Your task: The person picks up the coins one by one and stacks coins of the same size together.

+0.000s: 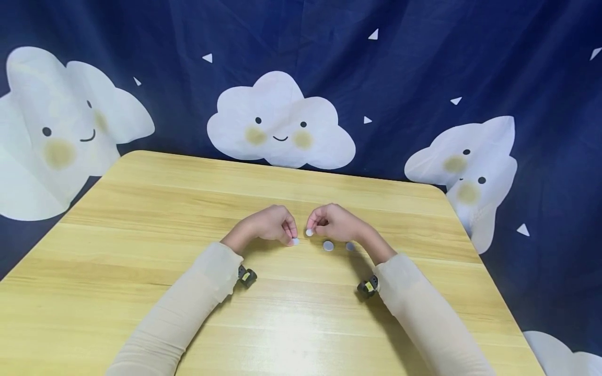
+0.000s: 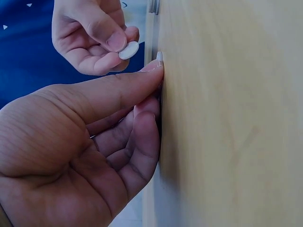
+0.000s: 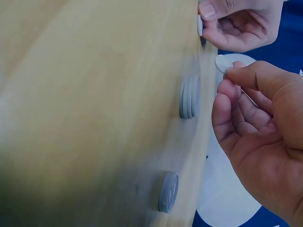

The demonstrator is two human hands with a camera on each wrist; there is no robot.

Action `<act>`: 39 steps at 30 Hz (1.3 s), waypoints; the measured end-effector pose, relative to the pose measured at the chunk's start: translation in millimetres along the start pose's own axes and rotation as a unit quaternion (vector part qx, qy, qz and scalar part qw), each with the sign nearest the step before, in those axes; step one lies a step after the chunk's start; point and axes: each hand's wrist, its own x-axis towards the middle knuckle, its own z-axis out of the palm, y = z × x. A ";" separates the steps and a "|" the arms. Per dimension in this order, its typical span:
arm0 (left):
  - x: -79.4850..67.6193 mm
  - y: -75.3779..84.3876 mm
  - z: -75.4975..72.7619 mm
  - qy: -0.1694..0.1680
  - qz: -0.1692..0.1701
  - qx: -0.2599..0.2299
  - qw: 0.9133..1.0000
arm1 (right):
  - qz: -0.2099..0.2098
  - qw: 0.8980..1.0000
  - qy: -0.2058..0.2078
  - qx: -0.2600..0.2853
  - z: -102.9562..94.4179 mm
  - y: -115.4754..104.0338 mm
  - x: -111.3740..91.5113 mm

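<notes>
My left hand (image 1: 273, 223) is low at the tabletop, thumb and fingers pinching a small pale round disc (image 1: 295, 241) at the wood. A little higher, my right hand (image 1: 336, 222) grips another whitish disc (image 2: 129, 50) between thumb and fingertips, apart from the table. Between the hands and the right wrist sits a short stack of several grey discs (image 3: 189, 97). Farther right lies a thicker grey disc or small pile (image 3: 168, 191) with raised marks on its face; whether it is one piece I cannot tell. The right forearm partly covers it in the head view.
A light wooden table (image 1: 188, 188) extends around both arms, its rounded far edge meeting a dark blue curtain (image 1: 178, 31) printed with smiling clouds. Small black cameras (image 1: 246, 277) hang at the cuffs of both beige sleeves.
</notes>
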 end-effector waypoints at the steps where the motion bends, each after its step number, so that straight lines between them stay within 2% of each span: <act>1: -0.1 0.0 -0.1 -0.001 0.001 -0.001 1.000 | -0.002 1.000 -0.002 0.002 1.2 0.0 -0.2; 8: -2.7 1.7 -0.8 -0.004 0.006 0.004 1.000 | -0.008 1.000 0.005 0.011 12.8 -2.6 2.6; 18: -2.6 2.8 -0.5 -0.002 0.003 0.009 1.000 | 0.034 0.998 0.012 0.059 27.2 -11.1 5.4; 28: -2.8 2.5 0.0 0.008 -0.014 0.017 1.000 | 0.086 0.994 0.018 0.058 28.4 -14.8 6.6; 39: -2.9 3.8 0.0 0.008 -0.016 0.021 1.000 | 0.104 0.992 0.022 0.063 31.2 -17.2 9.4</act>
